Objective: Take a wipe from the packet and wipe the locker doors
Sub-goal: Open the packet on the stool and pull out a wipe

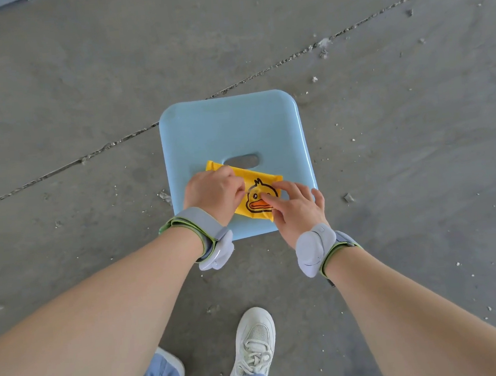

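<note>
Spreading across the whole view, a grey concrete floor [83,97] surrounds the stool on every side, crossed by a long cracked joint [260,72] that runs diagonally behind it and dotted with grit and small chips. A pale blue plastic stool [229,126] stands in the middle, its seat square with rounded corners and an oval grip slot [241,162] near the centre. Two bare forearms reach in from the lower corners, each with a grey strapped band at the wrist. A white laced shoe [254,346] stands on the floor just short of the stool's near edge.

The packet [270,183] lies flat on the near half of the seat, turned at an angle, its far corner beside the slot and its near corner close to the seat's front edge. It is yellow, printed with a cartoon duck face [260,200] with an orange beak.

The left hand [212,191] is curled, thumb and fingertips pinching at the packet's top face. The right hand [298,207] rests spread on the packet's right end, fingers straight, forefinger on the beak.
</note>
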{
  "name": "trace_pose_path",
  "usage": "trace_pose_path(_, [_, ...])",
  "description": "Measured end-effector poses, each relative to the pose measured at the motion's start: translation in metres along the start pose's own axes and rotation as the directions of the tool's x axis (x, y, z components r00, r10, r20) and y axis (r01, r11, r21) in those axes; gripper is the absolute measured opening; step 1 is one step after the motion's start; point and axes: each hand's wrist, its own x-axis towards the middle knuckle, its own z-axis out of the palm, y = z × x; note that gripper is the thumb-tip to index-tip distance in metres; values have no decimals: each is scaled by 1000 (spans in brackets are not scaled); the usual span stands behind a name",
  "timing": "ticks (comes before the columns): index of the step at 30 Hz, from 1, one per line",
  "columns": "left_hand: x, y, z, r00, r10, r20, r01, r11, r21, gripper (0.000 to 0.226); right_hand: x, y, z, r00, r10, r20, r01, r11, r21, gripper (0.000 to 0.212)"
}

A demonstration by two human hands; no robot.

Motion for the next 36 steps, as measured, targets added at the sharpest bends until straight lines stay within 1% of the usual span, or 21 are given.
trace_pose_path(3, [1, 0, -5, 994, -105, -11, 104, 993, -60, 19, -1, -1, 1, 1000, 11, 0, -11, 1000, -5, 40])
trace_pose_path(6, [-2, -7, -8, 979, -201, 11, 200, 964, -177, 18, -1, -2, 1, 1000, 11, 5, -11, 1000, -25, 39])
trace_pose_path(9, [-11, -13, -9, 968, -249, -14, 236, 933, -272, 15, 0, -3, 0, 1000, 10, -13, -11, 998, -59, 37])
trace_pose_path(12, [-16, -14, -8, 955, -296, -20, 277, 914, -295, 16, 7, -7, -2, 996, -7, -94, 0, 997, -75, 30])
trace_pose_path(15, [-17, -16, -5, 953, -302, -36, 276, 908, -315, 16, 19, -19, -3, 994, -7, -110, -1, 997, -71, 28])
trace_pose_path(16, [-17, -17, -5, 952, -303, -36, 275, 903, -330, 15, 24, -24, -3, 994, 10, -108, -14, 999, -29, 28])
trace_pose_path(18, [-17, -19, -5, 951, -307, -23, 281, 895, -347, 15, 34, -37, -3, 990, 89, -105, -74, 987, 139, 25])
trace_pose_path(19, [-17, -20, -5, 952, -305, -18, 280, 894, -351, 15, 39, -42, -3, 987, 133, -84, -113, 970, 215, 25])
trace_pose_path(20, [-17, -21, -5, 954, -300, -15, 275, 893, -356, 15, 44, -47, -3, 985, 166, -43, -150, 957, 248, 25])
trace_pose_path(23, [-16, -22, -5, 958, -285, -18, 259, 894, -366, 13, 58, -54, -7, 972, 220, 83, -232, 951, 204, 26])
trace_pose_path(26, [-16, -22, -5, 962, -271, -19, 247, 903, -350, 14, 65, -54, -9, 949, 266, 168, -297, 934, 198, 15])
trace_pose_path(28, [-16, -23, -4, 966, -259, -19, 238, 911, -337, 15, 66, -54, -9, 941, 269, 205, -310, 928, 208, 14])
trace_pose_path(30, [-18, -22, -4, 968, -250, -14, 233, 919, -319, 16, 64, -53, -9, 950, 259, 175, -295, 927, 230, 12])
trace_pose_path(32, [-18, -21, -3, 971, -238, -6, 227, 932, -283, 17, 59, -53, -9, 955, 266, 130, -294, 908, 299, 7])
trace_pose_path(36, [-20, -19, -1, 976, -217, -26, 206, 954, -218, 19, 55, -48, -14, 934, 349, 73, -339, 808, 482, 7])
